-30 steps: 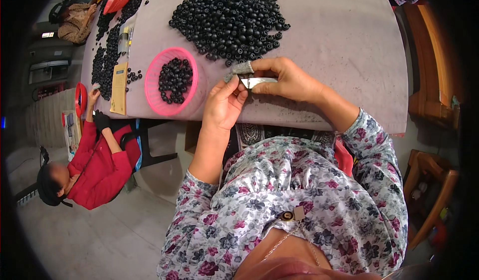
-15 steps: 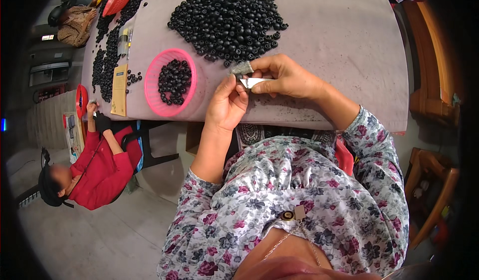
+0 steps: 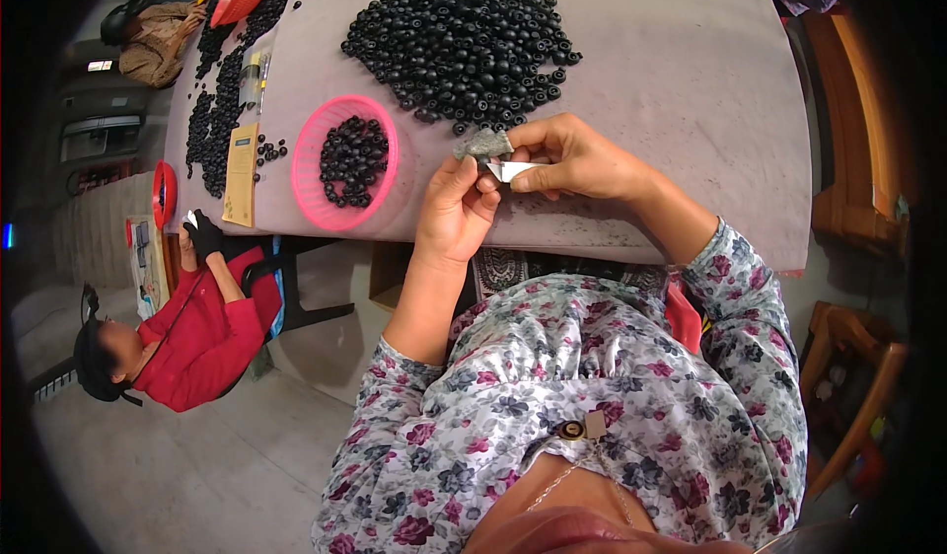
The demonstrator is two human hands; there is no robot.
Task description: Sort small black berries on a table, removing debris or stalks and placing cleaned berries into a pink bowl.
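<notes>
Black bead (image 3: 482,164), probably light, hard and slippery, best pinched by its sides, sits in the fingertip grip of our left hand (image 3: 459,209) above the worktop's (image 3: 681,120) near side; our right hand (image 3: 577,164) clasps a pale blade (image 3: 512,171) beside it, pink basket (image 3: 309,174) left, heaped beads (image 3: 459,46) far.

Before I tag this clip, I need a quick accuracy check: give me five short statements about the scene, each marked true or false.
1. The right hand holds a small pale blade. True.
2. The left hand lies inside a basket. False: it is in front of the person, its fingertips close to the blade.
3. A large pile of black beads lies on the table. True.
4. The pink basket stands right of the pile. False: it stands to the left.
5. The co-worker in red wears a black glove. True.
</notes>
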